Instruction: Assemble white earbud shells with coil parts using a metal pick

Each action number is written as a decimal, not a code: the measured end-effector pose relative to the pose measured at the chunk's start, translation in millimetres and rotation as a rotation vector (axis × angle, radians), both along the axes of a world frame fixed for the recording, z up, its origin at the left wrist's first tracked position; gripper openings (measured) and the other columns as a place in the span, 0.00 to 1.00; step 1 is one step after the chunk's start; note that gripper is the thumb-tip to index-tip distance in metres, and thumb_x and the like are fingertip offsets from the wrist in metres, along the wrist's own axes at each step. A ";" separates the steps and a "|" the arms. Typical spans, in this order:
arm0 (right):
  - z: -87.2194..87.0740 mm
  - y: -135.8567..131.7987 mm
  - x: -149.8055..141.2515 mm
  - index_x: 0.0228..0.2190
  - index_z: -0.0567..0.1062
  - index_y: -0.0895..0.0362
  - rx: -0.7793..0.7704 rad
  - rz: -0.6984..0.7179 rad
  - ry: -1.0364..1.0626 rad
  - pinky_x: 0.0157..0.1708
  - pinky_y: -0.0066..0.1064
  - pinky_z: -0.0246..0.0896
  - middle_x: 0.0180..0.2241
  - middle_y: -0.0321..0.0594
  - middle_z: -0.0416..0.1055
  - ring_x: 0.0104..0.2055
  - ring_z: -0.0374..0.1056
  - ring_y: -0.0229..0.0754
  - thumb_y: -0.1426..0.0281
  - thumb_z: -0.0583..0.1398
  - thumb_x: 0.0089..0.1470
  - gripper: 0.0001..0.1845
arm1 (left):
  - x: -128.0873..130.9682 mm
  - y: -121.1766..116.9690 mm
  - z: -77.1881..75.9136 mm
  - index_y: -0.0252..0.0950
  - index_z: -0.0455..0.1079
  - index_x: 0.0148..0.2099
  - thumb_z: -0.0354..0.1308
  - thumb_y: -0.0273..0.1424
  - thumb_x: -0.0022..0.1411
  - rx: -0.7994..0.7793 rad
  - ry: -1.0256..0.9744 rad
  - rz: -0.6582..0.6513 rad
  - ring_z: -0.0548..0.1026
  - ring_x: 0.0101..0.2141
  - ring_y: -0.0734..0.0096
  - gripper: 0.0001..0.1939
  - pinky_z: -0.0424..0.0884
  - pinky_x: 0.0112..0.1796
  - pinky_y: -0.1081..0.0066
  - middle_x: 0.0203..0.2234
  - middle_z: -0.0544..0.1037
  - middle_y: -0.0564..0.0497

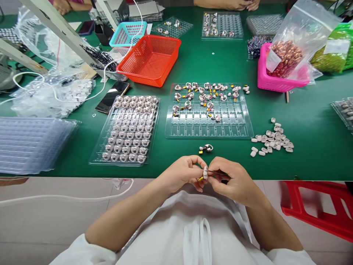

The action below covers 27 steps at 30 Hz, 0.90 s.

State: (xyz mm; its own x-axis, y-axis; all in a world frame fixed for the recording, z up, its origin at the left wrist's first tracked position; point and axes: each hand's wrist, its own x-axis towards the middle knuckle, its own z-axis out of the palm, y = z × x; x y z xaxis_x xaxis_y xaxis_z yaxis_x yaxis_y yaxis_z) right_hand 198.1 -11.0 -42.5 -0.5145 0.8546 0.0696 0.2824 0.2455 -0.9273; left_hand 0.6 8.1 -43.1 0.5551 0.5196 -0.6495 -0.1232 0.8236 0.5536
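Note:
My left hand (185, 173) pinches a small white earbud part (205, 173) with a yellow tab, just over the table's front edge. In my right hand (233, 180) are thin dark tweezers (216, 172), their tip touching the white part; much of them is hidden by the fingers. Just beyond my hands lies another earbud assembly (206, 148) with a white loop and a yellow tab. A clear tray (190, 129) behind it bears several similar assemblies in its far rows. Small white caps (278, 138) are scattered to the right.
Left of the clear tray stands a tray of white housings (127, 132), with stacked empty trays (30, 147) beyond. A phone (113, 97), a red basket (153, 60) and a pink basket (281, 86) stand farther back. Another person's hands (245, 4) rest across the table. A red stool (317, 206) is below right.

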 end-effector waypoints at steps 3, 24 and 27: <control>-2.8 0.2 0.6 0.36 0.71 0.55 0.008 0.025 0.013 0.27 0.21 0.52 0.31 0.32 0.66 0.29 0.58 0.29 0.82 0.59 0.51 0.13 | 0.1 -0.4 -1.3 0.31 0.66 0.36 0.75 0.39 0.42 0.034 0.003 -0.018 0.74 0.21 0.75 0.26 0.76 0.23 0.75 0.20 0.76 0.50; -3.0 -4.4 -8.9 0.31 0.71 0.58 -0.461 -0.305 0.023 0.26 0.27 0.52 0.28 0.35 0.64 0.27 0.56 0.34 0.64 0.60 0.59 0.10 | 0.6 -18.6 -18.2 0.35 0.76 0.41 0.64 0.34 0.59 0.619 0.267 0.114 0.77 0.35 0.77 0.09 0.77 0.39 0.77 0.34 0.80 0.52; -1.1 -4.2 -10.5 0.32 0.71 0.58 -0.448 -0.315 0.008 0.25 0.26 0.51 0.26 0.34 0.62 0.26 0.55 0.33 0.64 0.60 0.61 0.10 | -1.7 -18.0 -16.4 0.36 0.76 0.41 0.60 0.32 0.62 0.765 0.384 0.062 0.77 0.33 0.78 0.07 0.75 0.37 0.78 0.33 0.80 0.53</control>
